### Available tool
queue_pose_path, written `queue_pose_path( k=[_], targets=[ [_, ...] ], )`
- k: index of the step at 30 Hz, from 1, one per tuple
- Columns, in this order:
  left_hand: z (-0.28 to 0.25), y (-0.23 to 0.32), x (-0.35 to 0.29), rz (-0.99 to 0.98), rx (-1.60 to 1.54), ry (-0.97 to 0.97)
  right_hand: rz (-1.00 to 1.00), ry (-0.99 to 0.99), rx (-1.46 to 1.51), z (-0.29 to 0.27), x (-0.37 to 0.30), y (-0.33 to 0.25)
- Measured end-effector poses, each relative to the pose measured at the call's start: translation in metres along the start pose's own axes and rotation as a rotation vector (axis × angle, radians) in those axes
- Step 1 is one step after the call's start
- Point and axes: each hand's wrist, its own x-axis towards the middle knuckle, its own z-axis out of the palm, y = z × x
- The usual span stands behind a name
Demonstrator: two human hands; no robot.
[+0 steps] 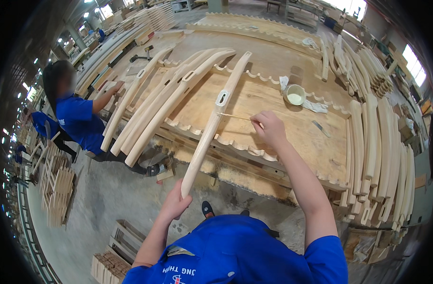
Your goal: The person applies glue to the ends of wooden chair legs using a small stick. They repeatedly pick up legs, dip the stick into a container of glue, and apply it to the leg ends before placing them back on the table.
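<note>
My left hand [174,202] is wrapped round the near end of a long, curved wooden bar [207,135]. The bar slants away from me across the scalloped edge of a wooden rack [273,130]. An oval slot [222,98] in its upper face has a pale, whitish rim. Between the closed fingertips of my right hand [269,128] is a thin wooden stick [236,116]. Its far tip meets the bar just below the slot. Beyond my right hand stands a round pot [295,95] of pale, whitish stuff, with crumpled white cloths [316,107] beside it.
Several curved bars [171,106] lie on the rack at left, and more are stacked [375,151] at right. A flat blade [321,128] rests on the board. At left a co-worker in blue [79,118] reaches toward the table. Wooden pieces [105,267] sit low near my left arm.
</note>
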Motion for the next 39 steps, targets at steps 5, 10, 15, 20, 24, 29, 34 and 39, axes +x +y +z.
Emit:
queue_pose_path(
  k=[5,10,15,20,24,29,34,39],
  targets=[
    [0.0,-0.012,-0.002,-0.028,-0.278,-0.027,0.239,0.207,0.431,-0.013,0.0,-0.01],
    [-0.063,0.011,0.018,0.121,-0.168,0.141,0.303,0.36,0.664,-0.037,-0.002,-0.008],
    [-0.182,0.025,0.059,0.173,-0.028,0.234,0.409,0.431,0.795,-0.04,-0.015,-0.03],
    [-0.267,0.006,0.11,0.203,0.105,0.206,0.446,0.549,0.809,-0.039,-0.028,-0.049],
    [-0.292,-0.015,0.149,0.131,0.068,0.145,0.468,0.61,0.756,-0.039,-0.038,-0.061],
    [-0.308,-0.063,0.19,0.102,0.418,0.274,0.512,0.648,0.731,-0.032,-0.051,-0.076],
    [-0.315,-0.087,0.184,0.219,0.358,0.24,0.562,0.677,0.763,-0.033,-0.064,-0.078],
    [-0.29,-0.064,0.179,0.215,0.45,0.236,0.63,0.792,0.75,-0.059,-0.094,-0.068]
  ],
)
